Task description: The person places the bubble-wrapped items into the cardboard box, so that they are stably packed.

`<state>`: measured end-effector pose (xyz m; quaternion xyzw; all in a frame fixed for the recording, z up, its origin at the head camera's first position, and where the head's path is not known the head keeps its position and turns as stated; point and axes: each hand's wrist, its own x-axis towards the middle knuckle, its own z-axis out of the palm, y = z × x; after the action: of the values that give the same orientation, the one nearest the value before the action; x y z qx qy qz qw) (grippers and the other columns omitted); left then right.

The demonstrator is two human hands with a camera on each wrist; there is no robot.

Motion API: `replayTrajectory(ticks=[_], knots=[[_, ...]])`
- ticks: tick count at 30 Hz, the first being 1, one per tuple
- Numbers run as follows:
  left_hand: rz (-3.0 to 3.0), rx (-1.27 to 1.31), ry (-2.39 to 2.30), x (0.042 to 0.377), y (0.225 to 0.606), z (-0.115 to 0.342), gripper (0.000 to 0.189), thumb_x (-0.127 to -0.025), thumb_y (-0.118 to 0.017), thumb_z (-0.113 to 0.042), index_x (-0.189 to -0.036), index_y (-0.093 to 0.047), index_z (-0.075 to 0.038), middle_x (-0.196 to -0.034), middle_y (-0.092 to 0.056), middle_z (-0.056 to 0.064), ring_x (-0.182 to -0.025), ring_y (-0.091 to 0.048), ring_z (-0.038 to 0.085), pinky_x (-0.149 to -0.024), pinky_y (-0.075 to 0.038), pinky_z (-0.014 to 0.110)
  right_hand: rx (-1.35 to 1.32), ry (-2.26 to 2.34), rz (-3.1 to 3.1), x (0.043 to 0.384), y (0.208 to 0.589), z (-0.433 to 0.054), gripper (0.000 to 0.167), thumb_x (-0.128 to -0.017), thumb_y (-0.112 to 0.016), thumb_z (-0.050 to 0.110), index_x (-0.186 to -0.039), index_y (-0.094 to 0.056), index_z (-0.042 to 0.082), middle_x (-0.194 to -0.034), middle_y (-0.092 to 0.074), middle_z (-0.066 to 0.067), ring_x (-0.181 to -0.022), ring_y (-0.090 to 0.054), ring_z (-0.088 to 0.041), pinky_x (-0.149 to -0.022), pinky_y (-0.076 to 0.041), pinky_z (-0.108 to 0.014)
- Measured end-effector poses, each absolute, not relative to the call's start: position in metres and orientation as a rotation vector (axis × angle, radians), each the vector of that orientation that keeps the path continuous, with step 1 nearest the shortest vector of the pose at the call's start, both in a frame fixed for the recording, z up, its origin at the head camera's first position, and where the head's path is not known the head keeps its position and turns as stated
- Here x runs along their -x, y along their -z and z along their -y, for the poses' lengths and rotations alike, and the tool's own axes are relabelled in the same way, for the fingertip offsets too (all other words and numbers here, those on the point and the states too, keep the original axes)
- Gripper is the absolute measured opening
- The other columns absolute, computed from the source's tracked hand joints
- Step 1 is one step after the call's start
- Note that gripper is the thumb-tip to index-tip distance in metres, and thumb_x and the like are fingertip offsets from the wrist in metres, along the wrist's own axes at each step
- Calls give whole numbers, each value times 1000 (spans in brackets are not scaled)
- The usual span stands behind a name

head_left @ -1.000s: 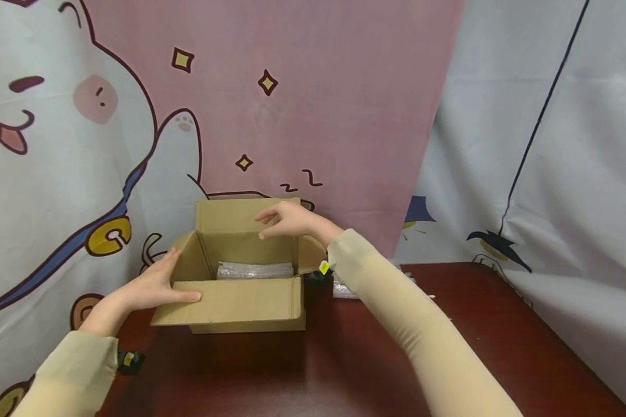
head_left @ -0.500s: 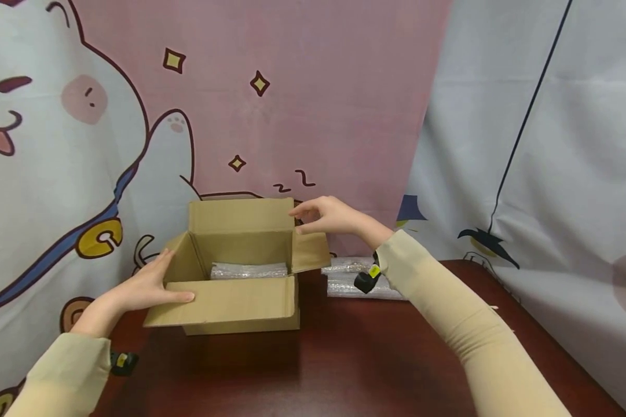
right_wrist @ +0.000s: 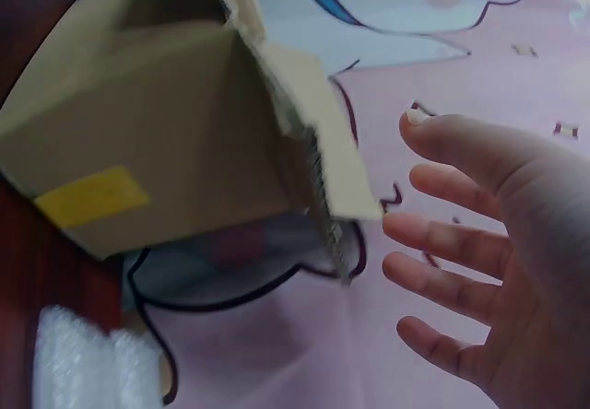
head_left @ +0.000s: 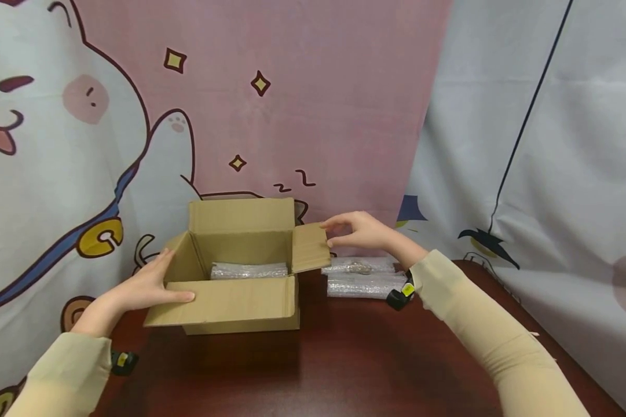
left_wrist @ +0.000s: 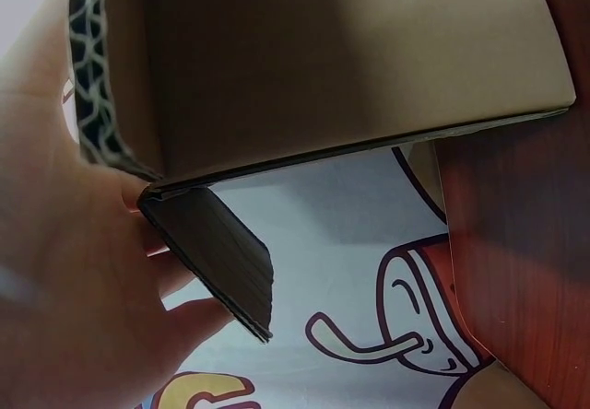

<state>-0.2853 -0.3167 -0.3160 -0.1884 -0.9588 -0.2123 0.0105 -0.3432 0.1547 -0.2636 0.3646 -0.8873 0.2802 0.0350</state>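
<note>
An opened cardboard box stands on the table, its flaps spread outward and a bubble-wrapped item lying inside. My left hand holds the box at its left front corner, thumb over the front flap and fingers against the left flap. In the left wrist view some of those fingers are hidden behind cardboard. By the outer edge of the right flap is my right hand. The right wrist view shows its fingers spread and holding nothing, a little apart from the flap.
Several bubble-wrapped packs lie on the dark red table to the right of the box. Behind it hangs a pink and white cartoon cloth. A yellow label marks the box's side.
My right hand has moved rightward from above the box, past the right flap to its outer side. The left hand keeps its hold on the box. The view has turned slightly right.
</note>
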Motion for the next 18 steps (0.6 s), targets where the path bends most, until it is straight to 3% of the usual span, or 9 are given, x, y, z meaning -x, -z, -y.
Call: replayTrajectory(ticks=[8, 18], knots=[[2991, 585, 653, 286, 316, 316, 119, -77, -77, -50, -148, -7, 16, -150, -3, 42, -135, -8, 60, -102, -14, 73, -1066, -819, 2736, 351, 302, -187, 50, -85, -74, 40, -130, -64, 18, -123, -66, 0, -112, -61, -23, -91, -49, -44], [2992, 576, 662, 285, 316, 316, 120, -77, -77, -49, -148, -6, 15, -151, -2, 42, -135, -8, 60, -101, -15, 74, -922, -789, 2826, 369, 358, -222, 62, -76, -80, 44, -130, -64, 18, -128, -62, -4, -117, -57, -27, -94, -46, -51]])
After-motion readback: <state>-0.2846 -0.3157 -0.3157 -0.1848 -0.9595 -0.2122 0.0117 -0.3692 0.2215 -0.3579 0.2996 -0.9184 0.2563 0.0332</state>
